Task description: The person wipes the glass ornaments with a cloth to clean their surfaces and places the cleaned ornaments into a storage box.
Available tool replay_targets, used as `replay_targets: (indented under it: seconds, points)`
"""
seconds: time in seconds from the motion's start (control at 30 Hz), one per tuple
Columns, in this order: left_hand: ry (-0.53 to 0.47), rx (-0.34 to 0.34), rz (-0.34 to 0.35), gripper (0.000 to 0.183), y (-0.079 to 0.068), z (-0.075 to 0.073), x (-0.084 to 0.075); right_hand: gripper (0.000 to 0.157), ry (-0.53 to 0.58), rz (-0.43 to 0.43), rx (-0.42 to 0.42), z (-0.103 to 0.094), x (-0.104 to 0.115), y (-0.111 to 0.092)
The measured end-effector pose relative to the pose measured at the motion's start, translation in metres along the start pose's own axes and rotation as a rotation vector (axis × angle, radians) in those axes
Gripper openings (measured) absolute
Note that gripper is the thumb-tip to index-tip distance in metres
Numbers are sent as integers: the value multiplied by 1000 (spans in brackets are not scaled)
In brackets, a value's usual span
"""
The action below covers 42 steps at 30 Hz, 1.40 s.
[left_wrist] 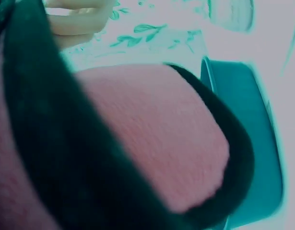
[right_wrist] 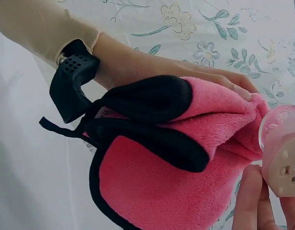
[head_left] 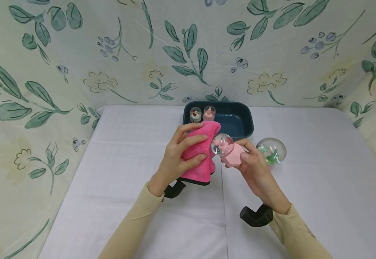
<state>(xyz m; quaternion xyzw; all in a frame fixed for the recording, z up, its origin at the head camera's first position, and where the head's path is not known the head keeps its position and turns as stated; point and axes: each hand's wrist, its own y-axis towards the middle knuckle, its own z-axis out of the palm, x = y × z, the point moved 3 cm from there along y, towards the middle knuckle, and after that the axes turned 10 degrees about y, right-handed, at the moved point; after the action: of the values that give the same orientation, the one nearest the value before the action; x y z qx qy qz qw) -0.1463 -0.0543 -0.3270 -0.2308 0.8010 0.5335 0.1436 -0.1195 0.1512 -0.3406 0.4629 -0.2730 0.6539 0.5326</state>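
Observation:
My left hand (head_left: pixel 185 149) grips a folded pink cloth (head_left: pixel 204 158) with dark edging, its fingers spread over the front of it. In my right hand (head_left: pixel 253 169) is a small snow globe (head_left: pixel 223 144), held by its faceted pink base and tilted so the clear ball points left. The ball meets the cloth's right edge. From the right wrist, the underside of the globe's base (right_wrist: pixel 286 167) shows, with a small switch, and fingertips (right_wrist: pixel 250 189) rest against it. Folds of cloth (left_wrist: pixel 152 129) fill most of the left wrist view.
A dark blue tray (head_left: pixel 236 120) stands at the back, holding a snow globe with a red figure (head_left: pixel 195 114) and a pink one (head_left: pixel 209 113). A larger globe with green pieces (head_left: pixel 272 151) stands right of my right hand. White cloth (head_left: pixel 126 144) covers the table.

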Motion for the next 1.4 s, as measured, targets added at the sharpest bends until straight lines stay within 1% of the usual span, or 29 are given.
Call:
replay_targets:
  seconds: [0.07, 0.2, 0.3, 0.37, 0.57, 0.67, 0.77, 0.97, 1.03, 1.2, 1.4]
  points:
    - [15, 10, -1, 35, -1, -1, 2, 23, 11, -9, -10, -1, 3, -1]
    - [28, 11, -9, 35, -3, -3, 4, 25, 72, -14, -11, -3, 7, -1]
    - [25, 8, -15, 35, -3, -3, 4, 28, 107, -19, 2, -4, 8, -2]
    - [22, 7, -17, 35, -3, -3, 4, 32, 124, -29, 28, -5, 8, -2]
    - [20, 8, -32, 36, -3, -3, 5, 47, 108, -40, 80, -5, 8, -3]
    - [20, 6, -42, 38, -4, -3, 5, 49, 103, -39, 99, -5, 8, -4]
    - [12, 2, -49, 38, -4, -3, 4, 46, 56, -48, 102, -6, 8, -4]
    - [-34, 3, -63, 39, -4, -3, 2, 46, -130, -58, 6, -9, 12, -3]
    - [-49, 7, -62, 39, -4, -2, 1, 47, -176, -55, -7, -9, 13, -3]
    - [-62, 16, -55, 39, -3, -1, -2, 52, -222, -75, 3, -9, 15, -2]
    - [-40, 26, -59, 39, -2, 0, -2, 44, -266, -77, 3, -10, 16, 0]
